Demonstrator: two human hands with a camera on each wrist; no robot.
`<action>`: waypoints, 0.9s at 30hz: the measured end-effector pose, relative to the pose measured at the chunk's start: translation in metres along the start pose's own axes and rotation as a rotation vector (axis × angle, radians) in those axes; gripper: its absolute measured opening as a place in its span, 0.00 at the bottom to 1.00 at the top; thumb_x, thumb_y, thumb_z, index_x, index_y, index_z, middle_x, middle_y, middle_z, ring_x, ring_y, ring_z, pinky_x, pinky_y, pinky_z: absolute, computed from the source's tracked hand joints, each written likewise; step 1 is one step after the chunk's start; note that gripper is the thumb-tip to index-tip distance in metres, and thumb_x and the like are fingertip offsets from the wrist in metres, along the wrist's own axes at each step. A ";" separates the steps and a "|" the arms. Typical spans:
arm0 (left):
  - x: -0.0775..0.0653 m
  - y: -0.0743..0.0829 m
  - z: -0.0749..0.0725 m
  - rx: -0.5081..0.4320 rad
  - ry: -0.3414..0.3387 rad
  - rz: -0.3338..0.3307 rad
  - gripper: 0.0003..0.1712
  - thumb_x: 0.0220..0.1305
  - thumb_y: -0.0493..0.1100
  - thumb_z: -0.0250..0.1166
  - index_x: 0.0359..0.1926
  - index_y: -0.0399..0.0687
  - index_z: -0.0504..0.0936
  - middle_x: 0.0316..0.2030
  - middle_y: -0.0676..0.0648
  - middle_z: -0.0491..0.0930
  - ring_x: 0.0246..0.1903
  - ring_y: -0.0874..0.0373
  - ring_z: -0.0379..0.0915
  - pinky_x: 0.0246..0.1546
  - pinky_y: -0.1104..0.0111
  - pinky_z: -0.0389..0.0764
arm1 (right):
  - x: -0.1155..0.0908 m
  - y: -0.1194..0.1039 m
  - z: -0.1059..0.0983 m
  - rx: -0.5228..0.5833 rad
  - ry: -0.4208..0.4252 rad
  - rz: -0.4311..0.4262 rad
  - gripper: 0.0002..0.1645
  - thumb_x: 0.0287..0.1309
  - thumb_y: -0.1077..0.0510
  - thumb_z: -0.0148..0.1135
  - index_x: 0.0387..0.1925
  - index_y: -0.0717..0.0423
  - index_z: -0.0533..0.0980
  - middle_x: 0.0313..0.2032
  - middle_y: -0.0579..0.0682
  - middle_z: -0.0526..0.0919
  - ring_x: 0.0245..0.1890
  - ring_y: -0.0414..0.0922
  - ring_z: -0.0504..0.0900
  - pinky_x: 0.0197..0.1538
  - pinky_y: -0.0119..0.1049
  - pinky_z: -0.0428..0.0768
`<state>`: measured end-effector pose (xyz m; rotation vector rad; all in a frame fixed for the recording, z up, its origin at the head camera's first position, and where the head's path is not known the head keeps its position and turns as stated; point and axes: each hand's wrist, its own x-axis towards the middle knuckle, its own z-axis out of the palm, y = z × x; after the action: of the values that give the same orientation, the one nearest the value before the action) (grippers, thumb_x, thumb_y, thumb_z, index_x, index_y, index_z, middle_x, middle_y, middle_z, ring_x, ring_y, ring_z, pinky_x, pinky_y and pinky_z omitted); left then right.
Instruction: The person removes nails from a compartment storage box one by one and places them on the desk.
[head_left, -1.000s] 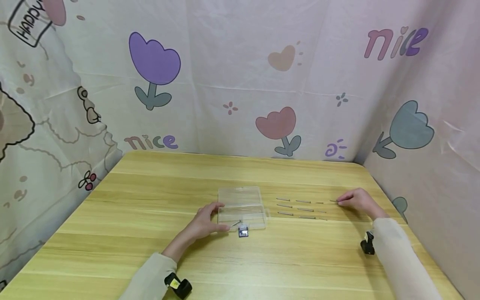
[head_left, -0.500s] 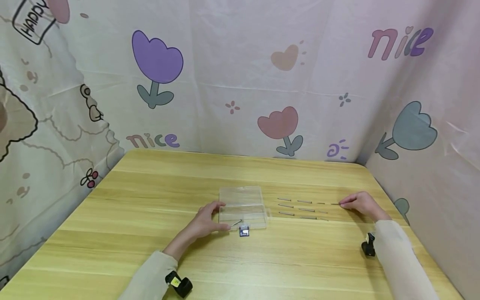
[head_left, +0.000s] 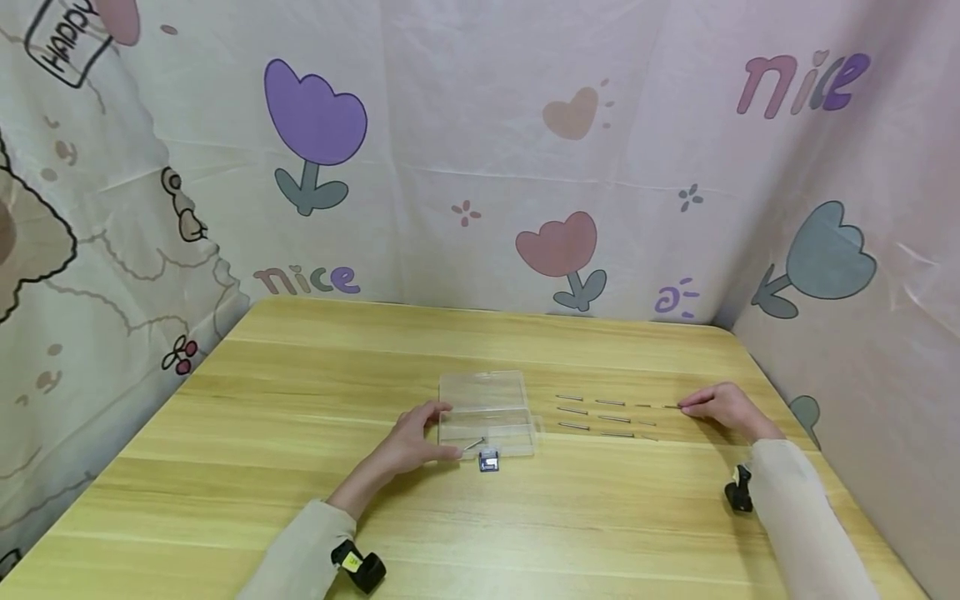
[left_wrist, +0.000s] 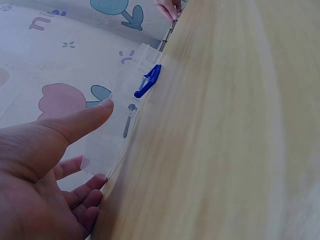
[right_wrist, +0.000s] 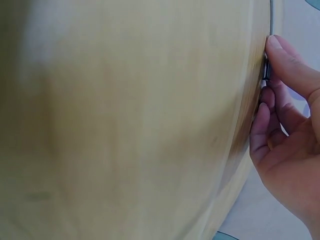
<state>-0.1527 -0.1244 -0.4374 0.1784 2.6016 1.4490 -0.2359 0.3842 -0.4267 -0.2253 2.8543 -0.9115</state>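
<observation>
In the head view a clear plastic box (head_left: 487,392) lies with its lid folded back. My left hand (head_left: 412,442) holds its left end, thumb at the near wall and fingers round the far side. A single nail (left_wrist: 127,122) lies slanted inside the box, and a blue latch (left_wrist: 148,82) sticks out from its front. At the right of the table, my right hand (head_left: 727,410) pinches a small nail (head_left: 671,407) between thumb and fingertips, pointing left, close over the wood. The nail's head (right_wrist: 266,74) shows below the thumb in the right wrist view.
Several nails (head_left: 613,418) lie in neat rows between the box and my right hand, longer ones left, smaller ones right. The wooden table (head_left: 337,350) meets a printed cloth (head_left: 450,125) at the back and sides.
The pinched nail has come slightly down and nearer, into line with the back row of nails. My left hand stays on the box. The head view has shifted a little.
</observation>
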 end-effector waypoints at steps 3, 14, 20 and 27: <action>0.000 0.000 0.000 0.001 0.003 -0.001 0.42 0.45 0.45 0.79 0.62 0.43 0.72 0.57 0.39 0.72 0.59 0.40 0.62 0.58 0.45 0.66 | 0.001 -0.001 -0.001 0.003 -0.013 -0.012 0.11 0.57 0.63 0.67 0.39 0.68 0.83 0.42 0.65 0.83 0.50 0.67 0.75 0.55 0.61 0.69; -0.001 -0.001 0.001 -0.001 0.000 0.005 0.43 0.45 0.46 0.79 0.62 0.42 0.72 0.56 0.39 0.73 0.58 0.40 0.63 0.57 0.46 0.67 | 0.000 -0.001 -0.010 0.035 -0.029 0.053 0.19 0.58 0.60 0.67 0.47 0.70 0.80 0.45 0.64 0.83 0.36 0.45 0.75 0.35 0.33 0.74; -0.001 -0.001 0.001 0.005 0.002 0.004 0.42 0.45 0.45 0.79 0.62 0.43 0.72 0.56 0.39 0.73 0.57 0.41 0.63 0.57 0.46 0.67 | 0.002 -0.007 -0.012 -0.006 -0.022 0.039 0.18 0.59 0.63 0.65 0.47 0.72 0.79 0.45 0.66 0.82 0.46 0.60 0.77 0.47 0.50 0.76; 0.000 0.000 0.001 0.004 0.003 0.009 0.42 0.45 0.45 0.79 0.61 0.43 0.72 0.56 0.39 0.73 0.58 0.41 0.63 0.57 0.46 0.66 | 0.004 -0.025 -0.012 0.003 0.002 0.018 0.21 0.63 0.60 0.62 0.52 0.72 0.76 0.51 0.70 0.78 0.52 0.66 0.74 0.53 0.59 0.73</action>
<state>-0.1522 -0.1240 -0.4380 0.1884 2.6100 1.4480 -0.2394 0.3698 -0.4029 -0.1987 2.8519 -0.9131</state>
